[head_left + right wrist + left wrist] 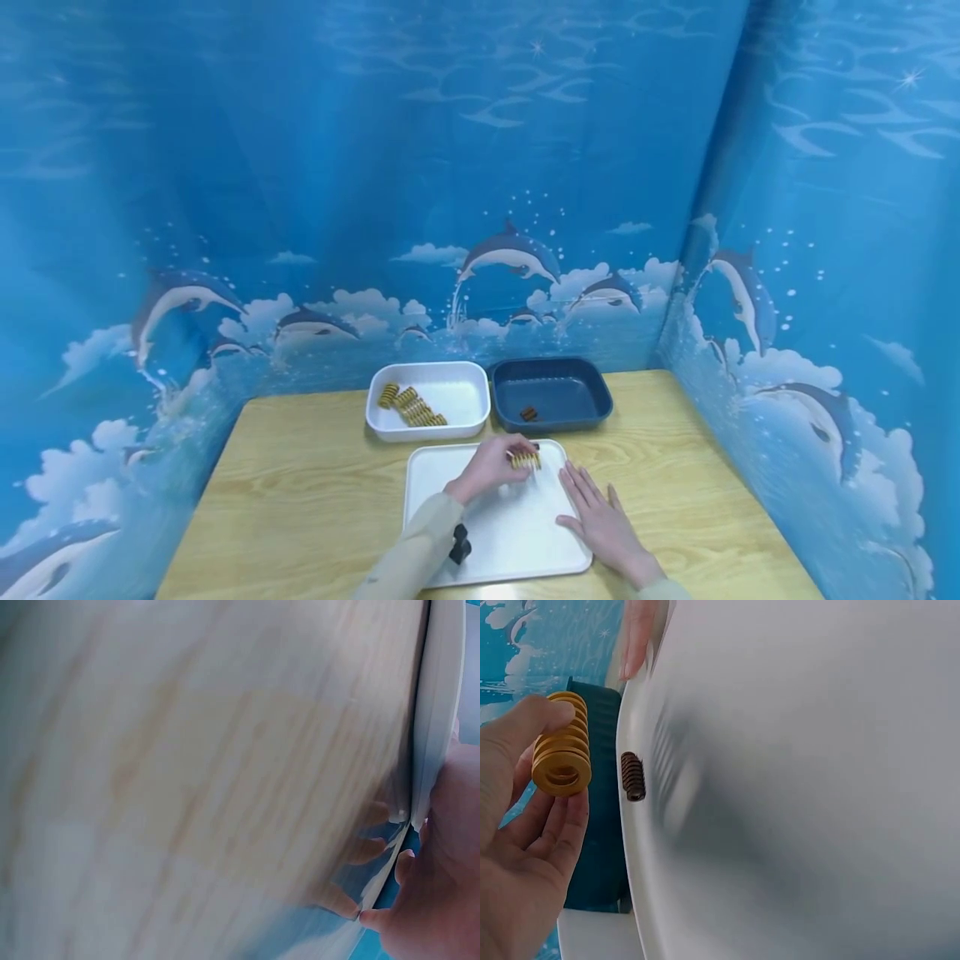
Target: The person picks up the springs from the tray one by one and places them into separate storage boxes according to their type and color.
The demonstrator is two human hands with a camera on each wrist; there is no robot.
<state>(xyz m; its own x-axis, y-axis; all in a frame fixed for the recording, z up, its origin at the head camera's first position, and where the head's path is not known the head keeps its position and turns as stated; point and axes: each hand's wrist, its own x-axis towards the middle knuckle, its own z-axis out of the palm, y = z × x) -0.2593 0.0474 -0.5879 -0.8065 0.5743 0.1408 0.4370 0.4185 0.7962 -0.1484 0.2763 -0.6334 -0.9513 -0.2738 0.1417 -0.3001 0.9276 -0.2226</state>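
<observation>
Between the thumb and fingers of my left hand (495,467) is a yellow coil spring (562,746), held above the far part of a white tray (517,542). A smaller brown coil spring (633,777) lies on the tray by its far rim; in the head view the left hand and the yellow spring mostly cover it. My right hand (603,527) rests with straight fingers at the tray's right edge and holds nothing. In the right wrist view, only part of the right hand (439,877) shows beside the tray's rim.
Behind the tray stand a white bin (465,400) with several yellow springs (415,408) and a dark blue bin (573,400) with brown springs (528,413), their count unclear. The wooden table (300,500) is bordered by a blue dolphin-print curtain (420,167).
</observation>
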